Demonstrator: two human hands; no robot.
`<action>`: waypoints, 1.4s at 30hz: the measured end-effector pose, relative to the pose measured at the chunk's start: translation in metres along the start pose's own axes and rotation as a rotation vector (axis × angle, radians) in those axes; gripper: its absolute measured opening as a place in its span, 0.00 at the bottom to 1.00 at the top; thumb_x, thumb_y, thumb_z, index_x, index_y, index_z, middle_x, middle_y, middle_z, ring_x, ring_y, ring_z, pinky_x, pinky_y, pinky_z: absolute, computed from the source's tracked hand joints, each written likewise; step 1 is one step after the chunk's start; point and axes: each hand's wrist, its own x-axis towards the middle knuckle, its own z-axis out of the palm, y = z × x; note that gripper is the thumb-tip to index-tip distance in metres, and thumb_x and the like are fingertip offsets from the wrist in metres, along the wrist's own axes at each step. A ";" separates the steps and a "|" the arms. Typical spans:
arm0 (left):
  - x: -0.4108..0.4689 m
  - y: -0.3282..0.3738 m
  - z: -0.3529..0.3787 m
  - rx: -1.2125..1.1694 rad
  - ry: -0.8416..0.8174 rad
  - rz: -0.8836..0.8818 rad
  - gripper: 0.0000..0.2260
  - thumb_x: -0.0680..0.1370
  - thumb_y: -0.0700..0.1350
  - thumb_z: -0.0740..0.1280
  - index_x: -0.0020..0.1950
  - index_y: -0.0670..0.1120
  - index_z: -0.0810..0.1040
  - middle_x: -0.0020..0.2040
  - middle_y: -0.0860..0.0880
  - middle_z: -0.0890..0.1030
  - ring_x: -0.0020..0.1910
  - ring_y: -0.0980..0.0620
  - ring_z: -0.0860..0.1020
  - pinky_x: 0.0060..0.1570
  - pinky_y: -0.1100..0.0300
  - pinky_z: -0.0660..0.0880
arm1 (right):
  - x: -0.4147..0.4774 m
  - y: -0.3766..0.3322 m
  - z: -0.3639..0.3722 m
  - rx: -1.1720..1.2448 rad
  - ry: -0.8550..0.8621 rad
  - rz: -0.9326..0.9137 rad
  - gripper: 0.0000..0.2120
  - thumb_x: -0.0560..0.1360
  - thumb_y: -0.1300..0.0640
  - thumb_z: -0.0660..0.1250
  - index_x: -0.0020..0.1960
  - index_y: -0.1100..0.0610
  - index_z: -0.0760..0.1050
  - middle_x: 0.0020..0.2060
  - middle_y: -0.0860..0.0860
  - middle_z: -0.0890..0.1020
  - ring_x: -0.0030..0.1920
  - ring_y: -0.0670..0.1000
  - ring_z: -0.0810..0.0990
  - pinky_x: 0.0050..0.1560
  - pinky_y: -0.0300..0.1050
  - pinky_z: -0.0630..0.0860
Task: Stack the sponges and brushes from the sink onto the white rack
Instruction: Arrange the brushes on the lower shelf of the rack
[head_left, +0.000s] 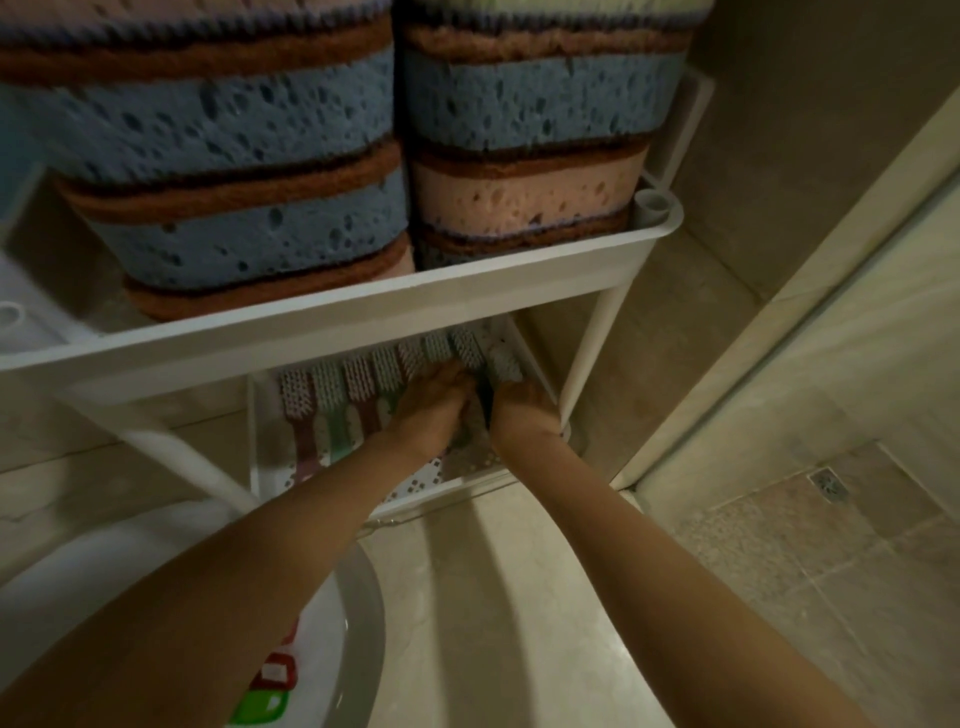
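Two tall stacks of blue, pink and brown sponges (234, 171) fill the upper shelf of the white rack (363, 317). On the lower shelf (447, 483) lies a row of several pink and green brushes (358, 384), bristles up. Both my hands reach down onto that shelf at the right end of the row. My left hand (431, 405) lies over brush handles, fingers curled. My right hand (519, 405) sits beside it, curled round a green brush (504, 364) whose head shows just past the fingers. What my left hand holds is hidden.
A white basin (353, 613) at the bottom left holds red and green items (270, 686). A rack leg (587, 353) stands right of my right hand. Tiled floor with a drain (831, 486) lies to the right, behind a glass partition edge.
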 end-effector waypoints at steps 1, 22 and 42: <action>-0.002 -0.001 -0.001 0.013 -0.003 0.039 0.12 0.79 0.39 0.57 0.60 0.42 0.75 0.62 0.43 0.73 0.63 0.45 0.70 0.60 0.55 0.66 | 0.001 -0.001 0.001 -0.019 0.005 -0.001 0.15 0.81 0.59 0.55 0.65 0.63 0.69 0.64 0.59 0.74 0.65 0.58 0.73 0.60 0.51 0.73; -0.014 -0.027 -0.008 0.045 -0.230 0.146 0.23 0.73 0.46 0.70 0.67 0.43 0.72 0.69 0.47 0.66 0.68 0.48 0.66 0.68 0.58 0.65 | 0.019 -0.001 0.020 -0.063 0.073 -0.022 0.19 0.80 0.64 0.54 0.70 0.64 0.64 0.70 0.62 0.62 0.68 0.60 0.68 0.65 0.52 0.68; -0.018 -0.020 -0.002 0.199 -0.281 0.339 0.22 0.82 0.44 0.54 0.76 0.46 0.56 0.78 0.47 0.54 0.76 0.48 0.55 0.74 0.56 0.55 | 0.028 0.002 0.027 -0.097 0.051 -0.005 0.18 0.80 0.63 0.54 0.69 0.66 0.62 0.67 0.63 0.66 0.67 0.59 0.69 0.66 0.49 0.68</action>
